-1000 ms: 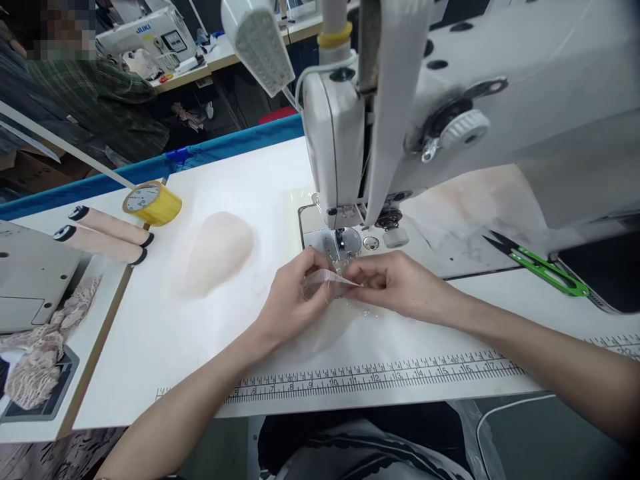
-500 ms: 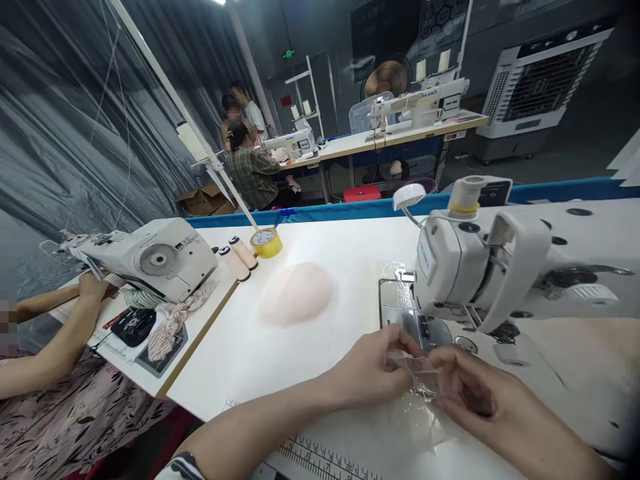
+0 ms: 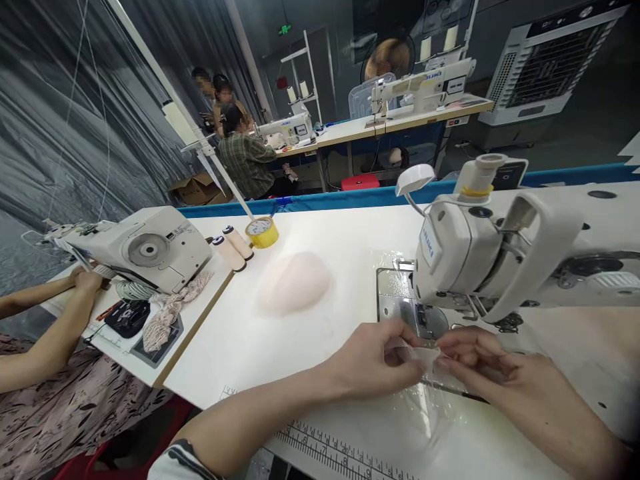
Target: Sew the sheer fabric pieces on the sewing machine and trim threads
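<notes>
My two bare hands and one sleeve.
My left hand (image 3: 380, 363) and right hand (image 3: 505, 390) are uncovered, forearms (image 3: 280, 413) bare too; at my left elbow sits a short sleeve (image 3: 183, 461), pale with dark stripes along its edge.

Single head-worn view, facing forward and down over the white table (image 3: 340, 233). Nearest the lens, at 5 o'clock, the left hand (image 3: 377, 365) and right hand (image 3: 510, 390) meet on clear film (image 3: 426, 360); sewing machine (image 3: 500, 247) close at 3 o'clock, far workstations (image 3: 425, 113) at 12 o'clock.
</notes>
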A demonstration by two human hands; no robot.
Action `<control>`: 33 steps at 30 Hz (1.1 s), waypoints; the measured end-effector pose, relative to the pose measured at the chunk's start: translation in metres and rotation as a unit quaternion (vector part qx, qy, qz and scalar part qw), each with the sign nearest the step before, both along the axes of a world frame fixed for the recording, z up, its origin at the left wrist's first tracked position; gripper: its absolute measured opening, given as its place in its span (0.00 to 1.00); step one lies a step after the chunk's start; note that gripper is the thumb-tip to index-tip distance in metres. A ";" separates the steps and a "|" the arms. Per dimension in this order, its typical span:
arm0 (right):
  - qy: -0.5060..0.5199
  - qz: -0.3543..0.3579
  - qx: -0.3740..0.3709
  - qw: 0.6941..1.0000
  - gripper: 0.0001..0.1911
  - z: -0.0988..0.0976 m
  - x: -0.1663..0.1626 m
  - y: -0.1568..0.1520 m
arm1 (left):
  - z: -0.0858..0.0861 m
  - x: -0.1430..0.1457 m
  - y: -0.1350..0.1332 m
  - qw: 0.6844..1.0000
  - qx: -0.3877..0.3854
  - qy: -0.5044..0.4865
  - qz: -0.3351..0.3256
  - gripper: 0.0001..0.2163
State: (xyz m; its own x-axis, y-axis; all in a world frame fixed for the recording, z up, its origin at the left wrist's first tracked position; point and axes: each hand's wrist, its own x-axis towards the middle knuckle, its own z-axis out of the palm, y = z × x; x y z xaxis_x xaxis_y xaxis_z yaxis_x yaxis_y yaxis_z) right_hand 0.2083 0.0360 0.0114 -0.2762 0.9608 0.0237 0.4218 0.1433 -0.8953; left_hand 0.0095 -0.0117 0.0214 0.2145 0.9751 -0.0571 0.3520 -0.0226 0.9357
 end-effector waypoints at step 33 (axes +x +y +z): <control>0.055 0.132 0.199 0.969 0.06 0.004 0.000 -0.018 | -0.015 -0.001 0.000 0.866 0.446 0.223 0.010 0.06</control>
